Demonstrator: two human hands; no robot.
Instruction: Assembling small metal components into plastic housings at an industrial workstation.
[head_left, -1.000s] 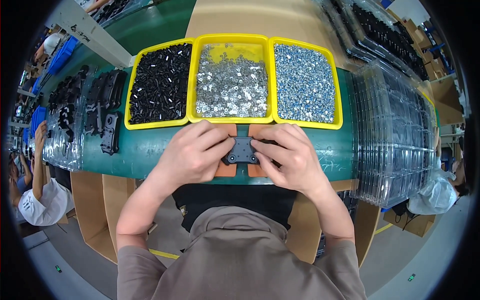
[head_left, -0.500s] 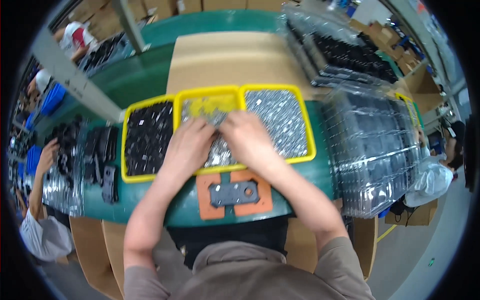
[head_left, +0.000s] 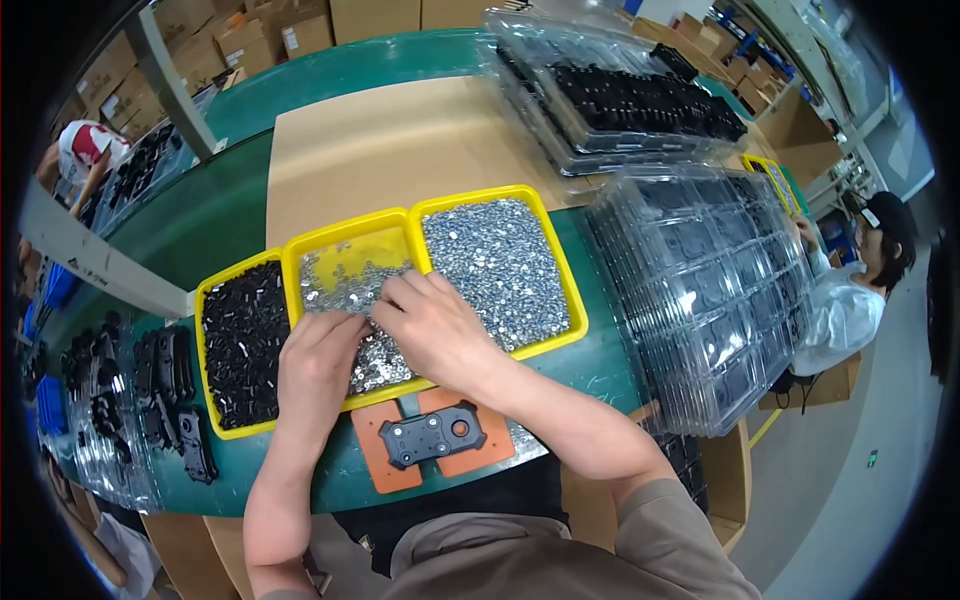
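Observation:
My left hand point(head_left: 318, 365) and my right hand point(head_left: 430, 328) are side by side over the middle yellow bin point(head_left: 372, 243), which contains small shiny metal pieces point(head_left: 378, 362). Both sets of fingers are curled and pinched, their tips almost meeting; whatever is between them is too small or hidden. Just below the bins, a black plastic plate point(head_left: 430, 434) with a round hole lies across an orange two-part holder point(head_left: 385, 474). Bright silver pieces point(head_left: 492, 272) fill the right bin, and small black pieces point(head_left: 243, 345) the left one.
Stacked clear plastic trays point(head_left: 705, 300) stand at the right. More trays with black parts point(head_left: 640, 105) sit on cardboard point(head_left: 350, 140) at the back. Black molded parts point(head_left: 165, 380) lie to the left. Another person point(head_left: 850, 290) sits at far right; a metal post point(head_left: 110, 255) rises at left.
The whole view has shifted and tilted, so bins and holder appear lower and further left. My hands remain over the middle bin, the left now slightly nearer me than the right.

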